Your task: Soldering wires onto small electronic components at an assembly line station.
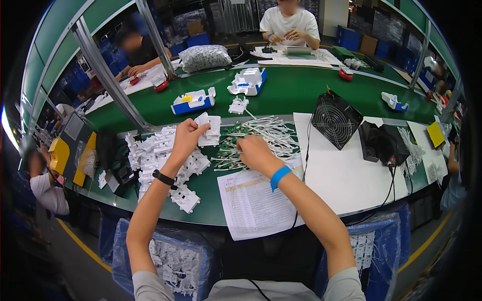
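My left hand (188, 136) pinches a white plastic housing (211, 131) by its edge, above the bench. To its left and below lies a heap of similar white plastic housings (155, 150). My right hand (257, 152), fingers drawn together, is at a pile of white cables (273, 131) with small green pieces at their ends. Whether its fingertips hold one of these is hidden. A printed paper sheet (256, 203) lies under my right wrist, which wears a blue band (279, 176).
A black fan (335, 120) and a black box (384, 143) with cords stand on the right. Blue-and-white assemblies (193, 102) sit on the green conveyor (301, 95). Lined blue bins (123, 251) flank me below the bench edge. A yellow-and-grey machine (75, 150) stands left. Other people work across the conveyor.
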Tool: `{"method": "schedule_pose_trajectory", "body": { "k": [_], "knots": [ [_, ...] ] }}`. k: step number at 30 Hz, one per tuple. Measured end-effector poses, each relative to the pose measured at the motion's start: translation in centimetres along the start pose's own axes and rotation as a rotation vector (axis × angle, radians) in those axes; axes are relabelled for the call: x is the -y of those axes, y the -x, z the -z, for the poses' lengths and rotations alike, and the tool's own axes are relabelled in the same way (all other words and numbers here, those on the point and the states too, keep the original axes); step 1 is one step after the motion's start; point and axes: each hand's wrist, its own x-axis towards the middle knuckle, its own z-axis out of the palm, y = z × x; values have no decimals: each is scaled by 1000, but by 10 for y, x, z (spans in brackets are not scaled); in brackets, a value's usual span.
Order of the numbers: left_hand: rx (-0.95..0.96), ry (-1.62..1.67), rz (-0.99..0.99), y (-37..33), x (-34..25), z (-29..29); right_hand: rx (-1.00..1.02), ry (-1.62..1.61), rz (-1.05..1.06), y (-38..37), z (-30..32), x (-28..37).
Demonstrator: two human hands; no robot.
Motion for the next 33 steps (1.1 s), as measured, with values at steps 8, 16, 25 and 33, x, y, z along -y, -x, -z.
{"method": "schedule_pose_trajectory", "body": {
  "k": [8,16,25,33],
  "knots": [
    [36,88,83,23,-18,15,31,-74,-83,-6,21,3],
    [68,271,89,54,-27,34,-82,68,-345,-110,3,-35],
    [145,330,153,83,-32,51,85,41,-270,-149,-24,-102],
    [170,400,191,87,-17,51,-405,823,-498,-152,21,-155]
  ]
}}
